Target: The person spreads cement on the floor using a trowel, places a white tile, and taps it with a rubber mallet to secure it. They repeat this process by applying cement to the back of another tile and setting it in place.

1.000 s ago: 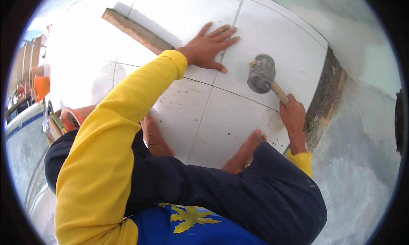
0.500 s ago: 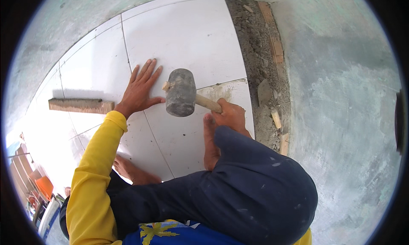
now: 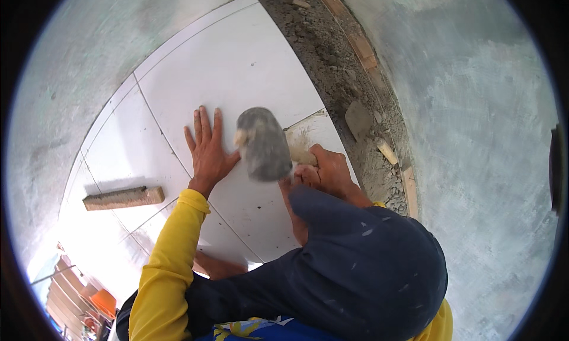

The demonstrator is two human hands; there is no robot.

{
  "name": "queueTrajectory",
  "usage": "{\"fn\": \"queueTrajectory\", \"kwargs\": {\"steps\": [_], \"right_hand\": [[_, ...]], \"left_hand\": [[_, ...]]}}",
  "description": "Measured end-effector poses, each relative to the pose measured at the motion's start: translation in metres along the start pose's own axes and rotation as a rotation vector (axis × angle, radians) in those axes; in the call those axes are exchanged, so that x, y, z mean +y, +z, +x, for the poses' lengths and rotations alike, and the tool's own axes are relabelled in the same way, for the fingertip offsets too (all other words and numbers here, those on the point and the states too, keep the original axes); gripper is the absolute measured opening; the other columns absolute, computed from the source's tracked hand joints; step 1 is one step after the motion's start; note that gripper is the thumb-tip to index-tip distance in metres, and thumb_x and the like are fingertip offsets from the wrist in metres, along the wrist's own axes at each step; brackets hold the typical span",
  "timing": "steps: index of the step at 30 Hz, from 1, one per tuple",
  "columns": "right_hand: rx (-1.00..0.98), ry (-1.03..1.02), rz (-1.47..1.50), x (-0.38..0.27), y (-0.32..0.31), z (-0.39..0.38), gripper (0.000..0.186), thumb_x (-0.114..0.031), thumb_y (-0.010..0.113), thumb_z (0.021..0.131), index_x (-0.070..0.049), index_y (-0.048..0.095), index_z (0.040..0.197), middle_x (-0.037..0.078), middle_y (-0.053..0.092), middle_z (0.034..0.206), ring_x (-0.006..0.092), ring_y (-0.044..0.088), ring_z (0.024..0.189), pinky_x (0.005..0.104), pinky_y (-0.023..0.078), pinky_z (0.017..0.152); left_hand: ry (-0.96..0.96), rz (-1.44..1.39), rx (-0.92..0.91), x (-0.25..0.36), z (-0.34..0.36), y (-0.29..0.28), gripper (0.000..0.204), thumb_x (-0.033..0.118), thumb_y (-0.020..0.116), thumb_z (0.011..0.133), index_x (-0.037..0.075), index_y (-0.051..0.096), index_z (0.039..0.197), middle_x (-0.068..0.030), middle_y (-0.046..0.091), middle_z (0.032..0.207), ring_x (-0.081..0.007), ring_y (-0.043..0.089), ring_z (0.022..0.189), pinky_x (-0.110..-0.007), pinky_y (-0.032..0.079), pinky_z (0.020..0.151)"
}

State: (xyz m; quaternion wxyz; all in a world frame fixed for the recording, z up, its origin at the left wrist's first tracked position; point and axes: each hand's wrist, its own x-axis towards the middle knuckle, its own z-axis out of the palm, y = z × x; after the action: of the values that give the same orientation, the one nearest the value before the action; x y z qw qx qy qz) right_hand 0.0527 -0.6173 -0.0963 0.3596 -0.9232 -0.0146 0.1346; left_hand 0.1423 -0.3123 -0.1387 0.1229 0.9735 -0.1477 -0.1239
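My left hand [image 3: 210,154] lies flat on a large white floor tile [image 3: 219,62], its fingers stretched and slightly apart. My right hand [image 3: 333,174] is closed around the short wooden handle of a rubber mallet [image 3: 262,145]. The mallet's grey head hangs over the tiles between my hands, smeared by motion; whether it touches a tile I cannot tell. Part of the handle is blurred behind the head. My bare foot [image 3: 294,213] is on the tiles just below the mallet, partly hidden by my knee.
A wooden block [image 3: 123,198] lies on the tiles at left. Along the right wall [image 3: 474,139] runs a strip of rough grey mortar [image 3: 314,44] with a flat grey piece [image 3: 358,120], wood scraps [image 3: 386,152] and a stretched string. An orange object [image 3: 104,302] stands at far lower left.
The view has turned, shifting the floor within the picture. The mallet head has become blurred and tilted differently in my right hand's grip. My left hand stays flat on the tiling.
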Motion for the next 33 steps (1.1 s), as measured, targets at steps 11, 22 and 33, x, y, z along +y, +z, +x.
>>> {"fn": "queueTrajectory", "kwargs": {"steps": [11, 22, 33], "right_hand": [[0.129, 0.109, 0.093, 0.016, -0.003, 0.002, 0.048, -0.051, 0.069, 0.1, -0.005, 0.059, 0.099, 0.019, 0.069, 0.071, 0.0431, 0.071, 0.064, 0.0514, 0.054, 0.058], [0.566, 0.429, 0.341, 0.065, -0.059, -0.009, 0.05, -0.047, 0.064, 0.106, 0.003, 0.065, 0.109, 0.009, 0.065, 0.077, 0.0188, 0.059, 0.067, 0.038, 0.047, 0.061], [0.656, 0.549, 0.43, 0.098, -0.064, -0.034, 0.05, -0.049, 0.066, 0.105, 0.002, 0.066, 0.103, 0.007, 0.06, 0.072, 0.0161, 0.057, 0.068, 0.0345, 0.045, 0.062]], "left_hand": [[-0.008, 0.054, -0.036, 0.002, 0.006, 0.006, 0.128, 0.08, 0.074, 0.079, 0.007, 0.019, 0.17, -0.0272, 0.002, 0.176, -0.0413, -0.003, 0.165, -0.065, -0.002, 0.128], [0.313, -0.001, -0.116, 0.064, 0.003, 0.025, 0.076, 0.04, 0.06, 0.105, 0.006, 0.031, 0.166, -0.015, 0.025, 0.176, -0.0308, 0.017, 0.165, -0.062, 0.001, 0.13], [0.419, -0.092, -0.099, 0.211, 0.051, 0.055, 0.071, 0.039, 0.057, 0.105, -0.003, 0.039, 0.16, -0.02, 0.03, 0.172, -0.0334, 0.022, 0.163, -0.055, 0.013, 0.132]]}}
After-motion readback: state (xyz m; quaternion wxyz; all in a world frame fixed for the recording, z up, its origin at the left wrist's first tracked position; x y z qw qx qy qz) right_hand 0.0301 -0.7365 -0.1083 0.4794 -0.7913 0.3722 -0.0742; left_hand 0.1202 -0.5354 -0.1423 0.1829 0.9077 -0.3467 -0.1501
